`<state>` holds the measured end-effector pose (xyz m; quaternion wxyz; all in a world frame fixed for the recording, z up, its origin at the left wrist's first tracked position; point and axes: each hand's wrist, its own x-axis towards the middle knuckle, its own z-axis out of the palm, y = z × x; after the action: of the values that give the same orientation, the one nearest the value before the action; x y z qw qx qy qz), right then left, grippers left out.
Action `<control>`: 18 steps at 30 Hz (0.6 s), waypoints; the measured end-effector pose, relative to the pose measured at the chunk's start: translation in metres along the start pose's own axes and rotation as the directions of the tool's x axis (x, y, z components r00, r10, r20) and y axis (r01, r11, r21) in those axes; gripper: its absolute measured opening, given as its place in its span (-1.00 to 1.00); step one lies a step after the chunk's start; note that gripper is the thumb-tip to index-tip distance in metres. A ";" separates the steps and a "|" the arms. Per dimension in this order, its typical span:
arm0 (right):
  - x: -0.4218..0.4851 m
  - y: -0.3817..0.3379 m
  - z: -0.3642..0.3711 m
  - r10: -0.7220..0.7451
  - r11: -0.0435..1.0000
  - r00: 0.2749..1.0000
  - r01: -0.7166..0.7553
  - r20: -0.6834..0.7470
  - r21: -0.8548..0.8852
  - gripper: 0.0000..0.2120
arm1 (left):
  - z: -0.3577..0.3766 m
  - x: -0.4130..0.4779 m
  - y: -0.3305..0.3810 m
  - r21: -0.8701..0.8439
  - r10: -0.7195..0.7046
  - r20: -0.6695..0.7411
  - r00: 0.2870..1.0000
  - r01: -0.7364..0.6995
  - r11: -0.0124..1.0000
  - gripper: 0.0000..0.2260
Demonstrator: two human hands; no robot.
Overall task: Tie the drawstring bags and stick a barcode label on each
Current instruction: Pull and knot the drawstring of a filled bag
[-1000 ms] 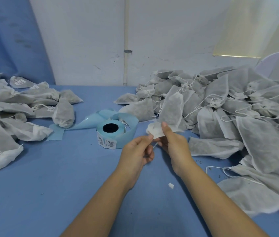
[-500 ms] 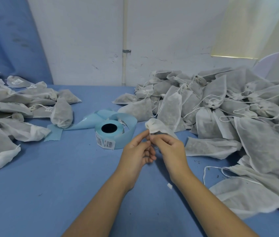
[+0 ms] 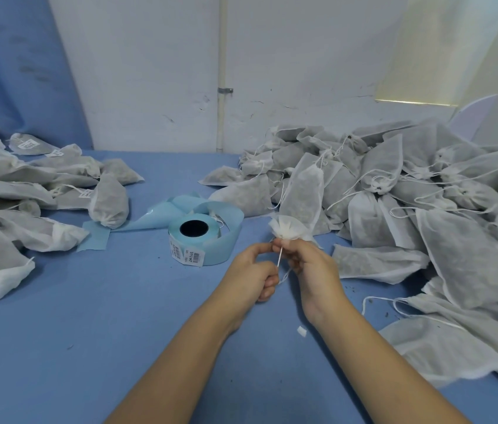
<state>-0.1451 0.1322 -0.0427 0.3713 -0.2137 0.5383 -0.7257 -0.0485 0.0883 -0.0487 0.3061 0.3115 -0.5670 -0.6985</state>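
We see the small white non-woven drawstring bag (image 3: 287, 230) held up off the blue cloth-covered table (image 3: 88, 332), directly above both hands. The right hand (image 3: 313, 266) grips it at the gathered neck, fingers curled round the cinched fabric. The ruffled mouth fans out above the knuckles, and most of the bag's body is hidden behind that hand. The left hand (image 3: 252, 270) sits just beside the right, fingers curled, thumb and forefinger pinching the thin white drawstring (image 3: 279, 259). The cord runs taut and slanted from the bag's neck down to the left hand, and a slack loop of it hangs between the two hands.

Near the left hand, further back on the table, the roll of pale blue barcode labels (image 3: 194, 241) lies flat with its dark core facing up. Printed labels show on its near side, and a strip of backing trails off to the left. To the right of the hands we find a large heap of grey-white filled bags (image 3: 394, 191) with loose strings. Well apart on the left lies a smaller pile of labelled bags (image 3: 43, 179). A tiny white scrap (image 3: 302, 331) lies on the table beside the right forearm.
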 end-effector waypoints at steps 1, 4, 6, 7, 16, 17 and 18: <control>0.000 0.000 0.000 0.007 1.000 1.000 -0.007 -0.004 0.006 -0.90 | 0.000 0.000 0.001 0.010 -0.001 0.005 1.000 0.001 1.000 -0.66; 0.001 0.000 0.000 0.019 1.000 1.000 -0.019 -0.003 0.004 -0.88 | 0.000 0.000 0.001 0.032 0.001 0.012 1.000 -0.001 0.999 -0.67; 0.003 0.000 -0.001 0.026 1.000 0.999 -0.026 0.019 0.007 -0.88 | 0.002 -0.002 -0.001 0.070 0.018 -0.016 1.000 -0.017 0.997 -0.67; 0.004 -0.001 -0.002 0.034 0.999 0.998 -0.034 0.045 0.005 -0.88 | 0.003 -0.003 -0.002 0.104 0.042 -0.041 0.998 -0.038 0.994 -0.68; 0.002 -0.006 -0.004 -0.200 0.907 0.969 0.239 0.144 -0.347 -0.86 | -0.010 -0.011 -0.012 0.914 0.547 -0.050 0.836 -0.182 0.362 -0.81; 0.001 -0.005 -0.006 -0.256 0.830 0.953 0.302 0.161 -0.469 -0.86 | -0.011 -0.012 -0.010 0.941 0.571 -0.047 0.820 -0.156 0.301 -0.79; 0.000 -0.004 -0.008 -0.304 0.726 0.934 0.355 0.189 -0.589 -0.87 | -0.011 -0.013 -0.008 0.953 0.584 -0.054 0.810 -0.133 0.272 -0.79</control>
<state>-0.1521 0.1373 -0.0415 0.1677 -0.4434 0.6828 -0.5559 -0.0325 0.0935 -0.0572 0.3401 0.4202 -0.8365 -0.0890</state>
